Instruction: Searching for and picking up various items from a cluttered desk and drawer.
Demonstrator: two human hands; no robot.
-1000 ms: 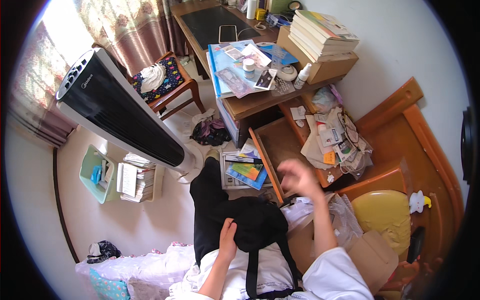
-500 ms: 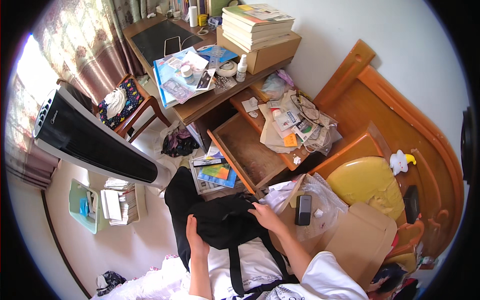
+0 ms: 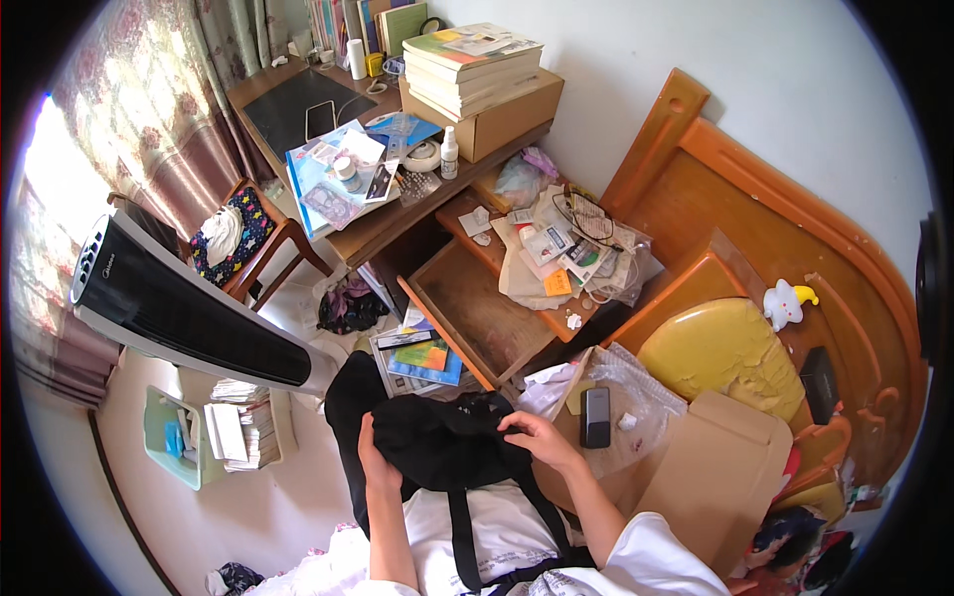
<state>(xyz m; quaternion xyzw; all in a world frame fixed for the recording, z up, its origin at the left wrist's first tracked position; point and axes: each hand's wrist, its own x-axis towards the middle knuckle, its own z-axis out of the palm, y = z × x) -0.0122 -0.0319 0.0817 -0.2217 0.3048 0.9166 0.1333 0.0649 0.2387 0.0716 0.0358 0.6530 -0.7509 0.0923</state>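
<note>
A black cloth bag (image 3: 447,442) with two long straps (image 3: 462,536) lies across my lap, over black trousers and a white shirt. My left hand (image 3: 380,459) grips its left edge, the thumb on the near face and the other fingers partly hidden by the cloth. At the upper right edge of the bag, my right hand (image 3: 537,437) pinches the fabric between thumb and bent fingers. The bag's inside is hidden from view.
An open drawer (image 3: 487,308) juts out ahead, beside a heap of papers and cards (image 3: 566,248). On my right lies an open cardboard box (image 3: 711,467) with a dark grey device (image 3: 595,417) on bubble wrap. A tower fan (image 3: 189,308) leans across the left.
My view has shifted a little, so the furniture sits further left. My left hand has risen along the bag's edge, and the right hand's fingers have bent more around the cloth.
</note>
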